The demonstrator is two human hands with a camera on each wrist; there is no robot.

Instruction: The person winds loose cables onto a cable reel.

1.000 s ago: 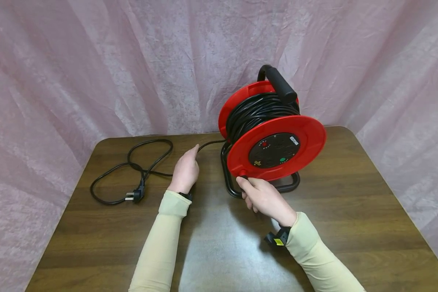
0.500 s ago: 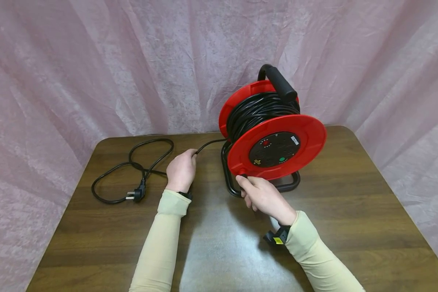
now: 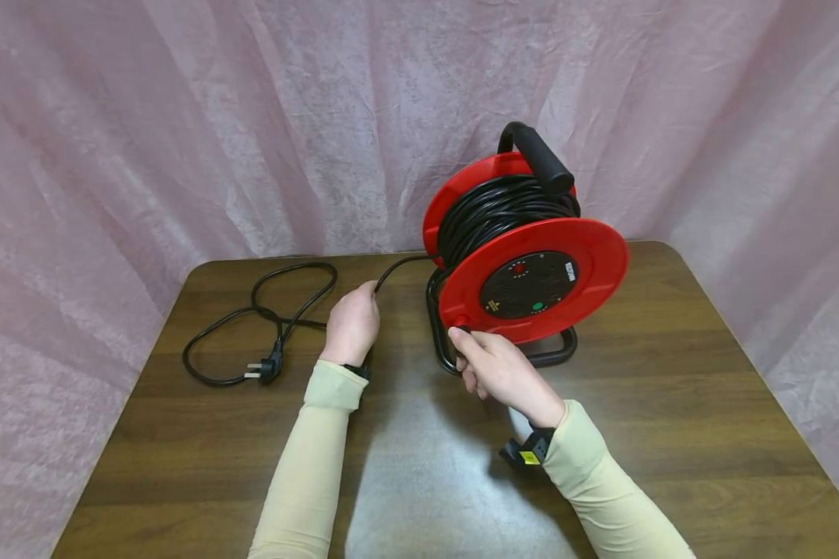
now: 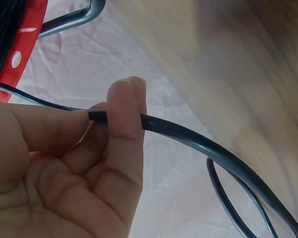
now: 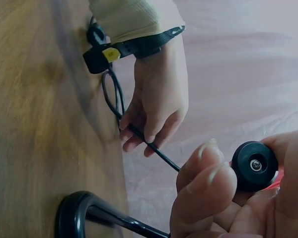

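A red cable reel (image 3: 454,299) wound with black cable stands on a black tube frame (image 3: 433,341). My right hand (image 3: 501,373) grips the black crank knob (image 5: 256,166) low on the reel's front disc, fingers curled round it. Left of the reel, my left hand (image 3: 353,322) pinches the loose cable (image 4: 188,139) between thumb and fingers, as the left wrist view shows. From there the cable runs up to the drum on one side. On the other it trails to a loop on the table and ends in a three-pin plug (image 3: 269,366).
The reel's black carrying handle (image 3: 544,161) rises above the drum. Sockets, a red button and a green spot sit on its black centre panel (image 3: 527,286). A pink curtain (image 3: 308,140) hangs behind the wooden table (image 3: 671,435).
The reel's front disc has turned slightly clockwise, the right hand moving up a little with the knob. The left hand shifted left, then back right with the cable. The plug and loop crept right.
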